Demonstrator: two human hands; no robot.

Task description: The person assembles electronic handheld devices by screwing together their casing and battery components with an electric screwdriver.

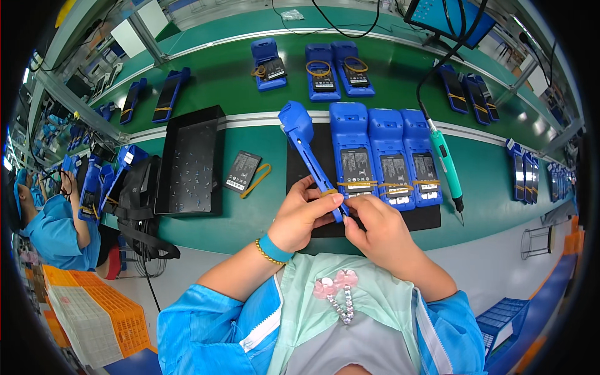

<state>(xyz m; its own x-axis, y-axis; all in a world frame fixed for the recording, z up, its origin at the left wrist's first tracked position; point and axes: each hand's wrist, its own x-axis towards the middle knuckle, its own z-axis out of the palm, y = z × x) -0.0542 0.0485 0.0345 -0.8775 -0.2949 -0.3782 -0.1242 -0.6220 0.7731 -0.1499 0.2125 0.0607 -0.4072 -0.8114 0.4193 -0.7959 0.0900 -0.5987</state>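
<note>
A blue handheld terminal point(314, 161) is tilted up on its side edge in front of me, its broad head pointing away. My left hand point(301, 215) is closed around its near end, over a rubber band there. At that same end, the fingers of my right hand point(377, 226) are closed against the casing, thumb and fingertips pinched together. Right beside it, three more blue terminals point(394, 162) lie in a row on a black mat point(431, 219), batteries showing, with rubber bands around their lower parts. A loose battery point(243, 170) and a rubber band point(256, 181) rest left of the mat.
A black tray point(220, 156) of small screws stands left. A teal electric screwdriver point(447, 164) hangs by its cord at right. Banded terminals point(322, 87) sit on the green conveyor behind. A black bag point(137, 203) hangs at the table's left edge, near another person point(59, 228).
</note>
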